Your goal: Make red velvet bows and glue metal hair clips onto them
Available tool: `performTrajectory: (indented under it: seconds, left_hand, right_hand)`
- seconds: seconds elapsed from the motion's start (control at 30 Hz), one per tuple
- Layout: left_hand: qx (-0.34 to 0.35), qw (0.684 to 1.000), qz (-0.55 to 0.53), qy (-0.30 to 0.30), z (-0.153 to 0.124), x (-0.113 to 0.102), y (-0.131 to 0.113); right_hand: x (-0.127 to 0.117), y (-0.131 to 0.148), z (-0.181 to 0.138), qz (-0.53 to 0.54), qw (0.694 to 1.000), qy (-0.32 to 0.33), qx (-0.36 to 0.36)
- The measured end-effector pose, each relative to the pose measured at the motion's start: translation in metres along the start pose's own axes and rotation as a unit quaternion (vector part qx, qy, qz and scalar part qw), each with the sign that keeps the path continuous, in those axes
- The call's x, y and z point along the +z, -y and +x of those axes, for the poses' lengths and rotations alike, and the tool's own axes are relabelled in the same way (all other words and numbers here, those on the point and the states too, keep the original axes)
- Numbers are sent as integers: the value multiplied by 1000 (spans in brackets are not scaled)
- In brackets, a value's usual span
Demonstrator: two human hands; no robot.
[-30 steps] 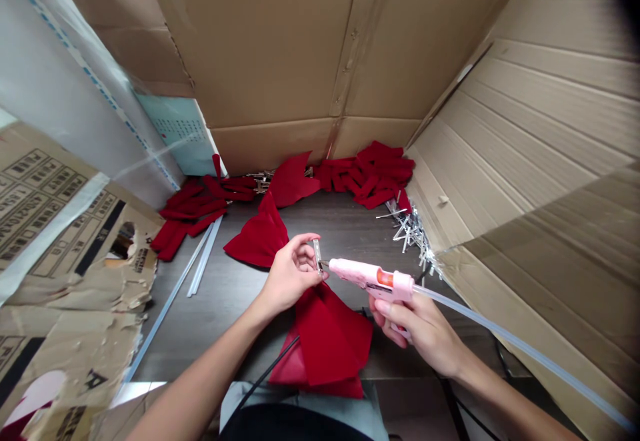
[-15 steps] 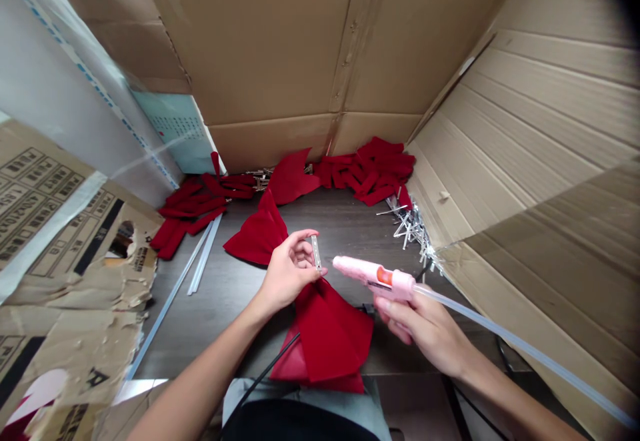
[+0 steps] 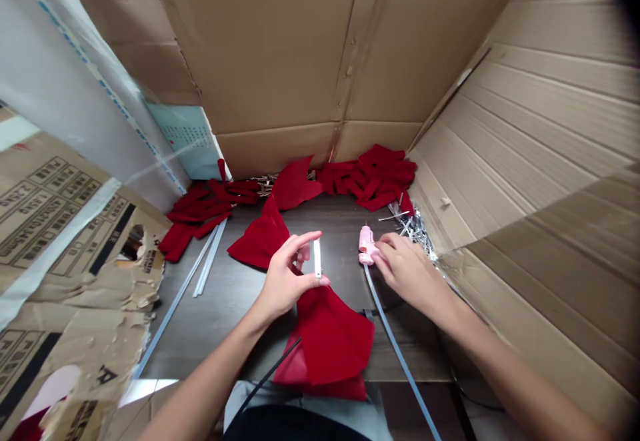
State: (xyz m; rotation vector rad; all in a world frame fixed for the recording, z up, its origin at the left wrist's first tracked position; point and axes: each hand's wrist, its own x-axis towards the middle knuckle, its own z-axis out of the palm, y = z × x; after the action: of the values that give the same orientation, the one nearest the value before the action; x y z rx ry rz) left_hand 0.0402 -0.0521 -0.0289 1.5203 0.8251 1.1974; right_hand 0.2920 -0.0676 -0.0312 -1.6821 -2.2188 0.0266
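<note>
Between thumb and fingertips of my left hand (image 3: pixel 293 271) stands a narrow metal hair clip (image 3: pixel 317 258), its flat side bright. Just below that hand lies a red velvet bow (image 3: pixel 335 338), hanging over the table's front edge; whether the hand also touches it I cannot tell. My right hand (image 3: pixel 407 264) is closed on a pink glue gun (image 3: pixel 367 244), whose nozzle points away from me. A long clear glue stick (image 3: pixel 395 341) trails from its back end towards me. Another red velvet piece with pointed tails (image 3: pixel 263 234) lies beyond my left hand.
Folded red strips lie in a left pile (image 3: pixel 195 214) and a right pile (image 3: pixel 375 174) at the back. Silvery twist ties (image 3: pixel 417 231) lie at the right. Spare glue sticks (image 3: pixel 207 261) rest at left. Cardboard walls (image 3: pixel 280 54) enclose the dark table (image 3: pixel 225 334); a black cable (image 3: pixel 273 368) crosses in front.
The glue gun has swung from pointing left at the clip to pointing away, and moved down nearer the table with my right hand. My left hand has turned the clip slightly.
</note>
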Motion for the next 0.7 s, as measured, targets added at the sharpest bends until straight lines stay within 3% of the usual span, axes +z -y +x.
performTrajectory:
  seconds: [0.07,0.17,0.23,0.47,0.6,0.7]
  left_hand:
    - [39,999,14,12,-3,2,-1]
    - [55,998,8,26,-10,7,-3]
    - [49,999,-6,21,-15,9,-2]
    - [39,998,-43,28,-28,9,0]
    - [15,999,-37,23,-30,7,-8]
    - [-46,999,-16,1,-35,-2,-18]
  right_hand:
    - [-14,27,5,246,969,4,-8]
    - [-26,65,10,528,841,117,9]
    - [-25,81,11,609,776,159,33]
    - [-10,91,8,747,616,228,109]
    - [-9,94,8,762,588,243,118]
    - [-4,89,10,740,618,241,116]
